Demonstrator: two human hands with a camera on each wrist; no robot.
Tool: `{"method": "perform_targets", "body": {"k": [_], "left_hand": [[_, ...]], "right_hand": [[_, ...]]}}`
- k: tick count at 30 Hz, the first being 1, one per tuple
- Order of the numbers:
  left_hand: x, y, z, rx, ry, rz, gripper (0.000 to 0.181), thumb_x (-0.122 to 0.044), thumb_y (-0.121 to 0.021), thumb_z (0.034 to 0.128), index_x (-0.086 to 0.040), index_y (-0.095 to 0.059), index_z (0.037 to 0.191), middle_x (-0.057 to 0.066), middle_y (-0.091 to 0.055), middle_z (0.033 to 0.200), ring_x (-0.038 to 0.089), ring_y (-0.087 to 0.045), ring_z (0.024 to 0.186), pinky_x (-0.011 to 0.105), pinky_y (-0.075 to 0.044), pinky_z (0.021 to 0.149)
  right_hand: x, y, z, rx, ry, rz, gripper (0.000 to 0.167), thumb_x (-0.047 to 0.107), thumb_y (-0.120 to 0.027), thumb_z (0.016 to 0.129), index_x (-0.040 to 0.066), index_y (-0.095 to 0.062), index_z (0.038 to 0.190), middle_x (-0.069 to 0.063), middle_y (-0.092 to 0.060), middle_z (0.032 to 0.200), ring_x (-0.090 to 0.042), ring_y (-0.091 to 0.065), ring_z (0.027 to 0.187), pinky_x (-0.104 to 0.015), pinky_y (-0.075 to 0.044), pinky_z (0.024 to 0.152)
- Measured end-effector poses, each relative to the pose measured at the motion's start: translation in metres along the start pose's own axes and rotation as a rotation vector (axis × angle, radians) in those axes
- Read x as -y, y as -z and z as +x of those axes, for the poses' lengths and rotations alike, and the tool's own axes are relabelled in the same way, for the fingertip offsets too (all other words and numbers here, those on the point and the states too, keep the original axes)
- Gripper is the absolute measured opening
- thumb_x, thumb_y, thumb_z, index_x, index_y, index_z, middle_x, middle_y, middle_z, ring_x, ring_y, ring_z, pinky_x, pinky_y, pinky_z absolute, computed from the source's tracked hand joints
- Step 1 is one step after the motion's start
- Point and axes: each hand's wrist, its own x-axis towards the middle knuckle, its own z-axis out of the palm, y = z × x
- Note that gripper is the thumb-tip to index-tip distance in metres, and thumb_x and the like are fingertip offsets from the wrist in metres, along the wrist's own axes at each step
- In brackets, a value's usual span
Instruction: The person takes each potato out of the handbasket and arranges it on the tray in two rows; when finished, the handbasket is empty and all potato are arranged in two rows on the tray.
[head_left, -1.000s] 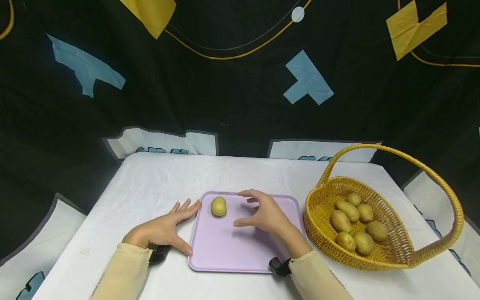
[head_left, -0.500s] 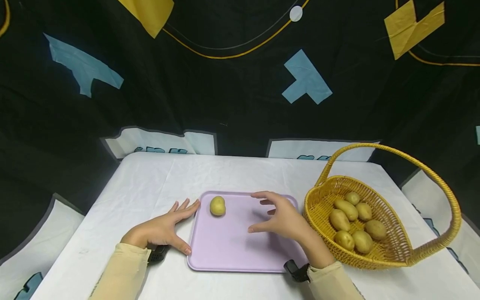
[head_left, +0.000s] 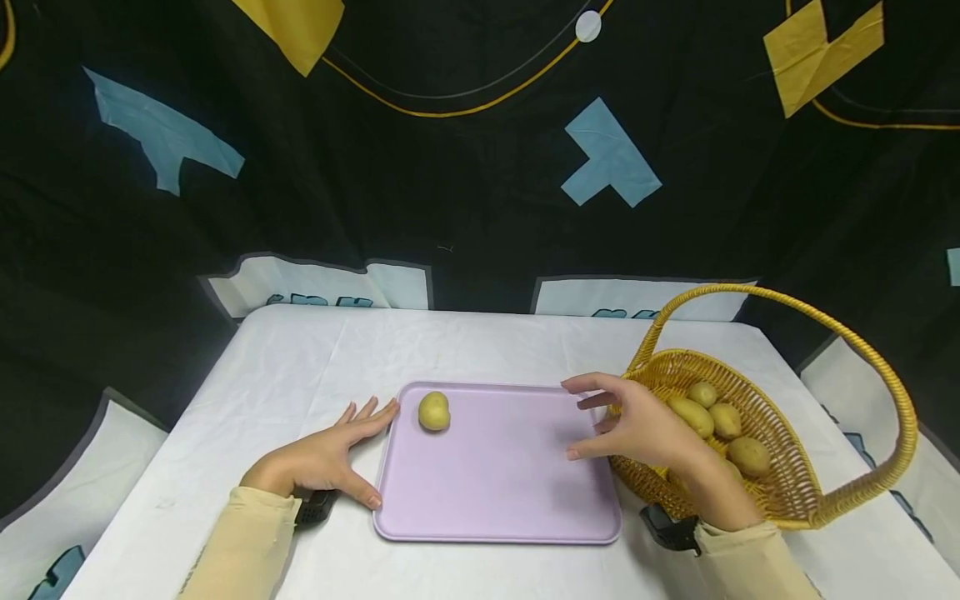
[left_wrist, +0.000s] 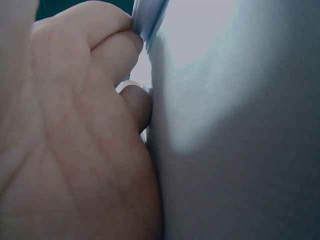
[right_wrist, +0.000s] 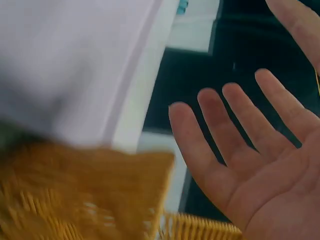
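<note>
One potato (head_left: 434, 412) lies near the far left corner of a flat lilac tray (head_left: 495, 467). My left hand (head_left: 330, 454) rests against the tray's left edge with fingers spread and thumb at the rim; in the left wrist view its palm (left_wrist: 75, 125) lies close along the white cloth. Above the tray's right edge, my right hand (head_left: 645, 421) is held with fingers apart and nothing in it, in front of the near side of a wicker basket (head_left: 795, 450). Several potatoes (head_left: 748, 457) lie in that basket, some hidden behind the hand. The right wrist view shows the bare right palm (right_wrist: 280, 185).
The basket's tall arched handle (head_left: 892, 367) rises over its right side. A white cloth covers the table (head_left: 480, 346). Behind the table hangs a black patterned curtain (head_left: 450, 192).
My right hand has moved right, from over the middle of the tray to the basket's left side, with nothing in it. The left hand, tray and potato have stayed in place.
</note>
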Motion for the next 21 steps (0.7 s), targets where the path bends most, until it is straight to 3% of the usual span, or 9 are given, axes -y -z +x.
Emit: {"method": "perform_targets", "body": {"k": [7,11,14,21], "left_hand": [[-0.002,0.0,-0.001,0.001,0.001,0.003,0.13,-0.036,-0.098,0.0567,-0.02,-0.023,0.162,0.021,-0.001,0.166,0.052,0.014,0.146,0.078,0.004,0.106],[-0.002,0.001,-0.001,0.005,0.003,0.006,0.13,-0.037,-0.098,0.0572,-0.019,-0.023,0.162,0.021,-0.001,0.166,0.052,0.014,0.146,0.077,0.004,0.106],[-0.001,0.001,-0.001,0.007,0.013,0.009,0.131,-0.038,-0.098,0.0571,-0.019,-0.022,0.162,0.02,0.0,0.166,0.051,0.015,0.146,0.077,0.005,0.107],[-0.001,0.0,-0.001,0.01,0.011,-0.001,0.131,-0.038,-0.098,0.0569,-0.018,-0.022,0.162,0.02,0.0,0.166,0.051,0.016,0.146,0.077,0.007,0.106]], "right_hand": [[-0.001,0.041,-0.012,0.034,-0.055,-0.069,0.067,0.025,-0.094,0.071,0.009,-0.064,0.13,-0.012,-0.062,0.13,-0.032,-0.062,0.112,-0.033,-0.059,0.08],[-0.006,0.059,-0.014,0.065,-0.084,-0.133,0.064,0.026,-0.091,0.074,0.008,-0.064,0.13,-0.011,-0.065,0.126,-0.032,-0.062,0.114,-0.039,-0.058,0.087],[-0.014,0.07,-0.014,0.084,-0.09,-0.176,0.063,0.026,-0.09,0.077,0.005,-0.063,0.13,-0.013,-0.064,0.127,-0.034,-0.061,0.116,-0.044,-0.056,0.091],[-0.034,0.082,-0.017,0.091,-0.179,-0.21,0.062,0.023,-0.091,0.075,0.007,-0.064,0.129,-0.017,-0.06,0.132,-0.038,-0.06,0.114,-0.039,-0.058,0.086]]}}
